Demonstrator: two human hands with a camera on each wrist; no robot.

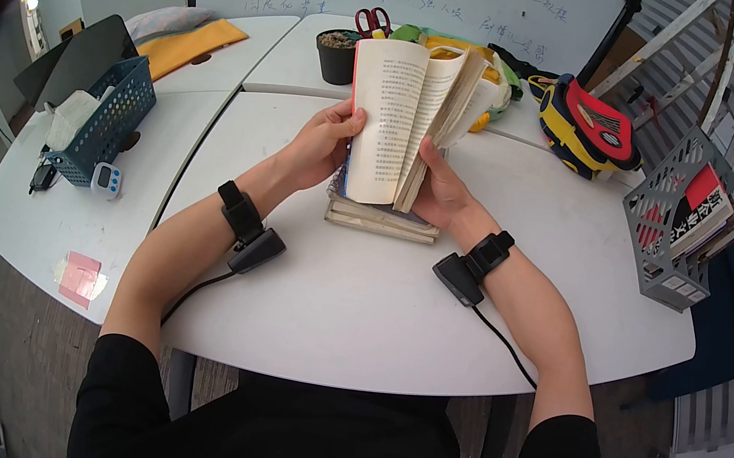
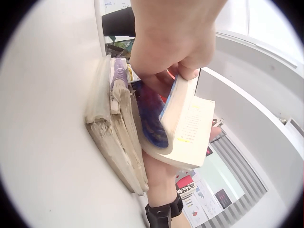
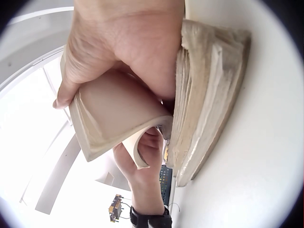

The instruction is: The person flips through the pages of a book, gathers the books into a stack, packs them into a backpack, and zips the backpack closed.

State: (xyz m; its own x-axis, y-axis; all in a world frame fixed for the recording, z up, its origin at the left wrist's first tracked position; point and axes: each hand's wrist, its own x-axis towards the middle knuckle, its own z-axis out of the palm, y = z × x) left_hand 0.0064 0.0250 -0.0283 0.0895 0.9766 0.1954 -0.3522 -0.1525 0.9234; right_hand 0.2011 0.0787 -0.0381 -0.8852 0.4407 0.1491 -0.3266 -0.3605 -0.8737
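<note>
A paperback book [image 1: 384, 125] is spread open in front of me, its printed pages facing up. My left hand [image 1: 322, 152] grips its left side, thumb over the page edge. On the right side, my right hand [image 1: 443, 191] holds the thicker block of pages, with the thumb on the paper. A dark blue picture cover [image 2: 153, 116] shows underneath in the left wrist view. Close below the open book lies a short stack of worn books [image 1: 382, 223], their yellowed page edges visible in the right wrist view.
Behind the book stand a potted plant [image 1: 336, 57], red-handled scissors [image 1: 374, 21] and a green-yellow bag [image 1: 508, 83]. A red and yellow case [image 1: 590, 128] and a grey book holder [image 1: 668, 231] are right. Leftward sit a blue basket [image 1: 103, 122] and white timer [image 1: 106, 180].
</note>
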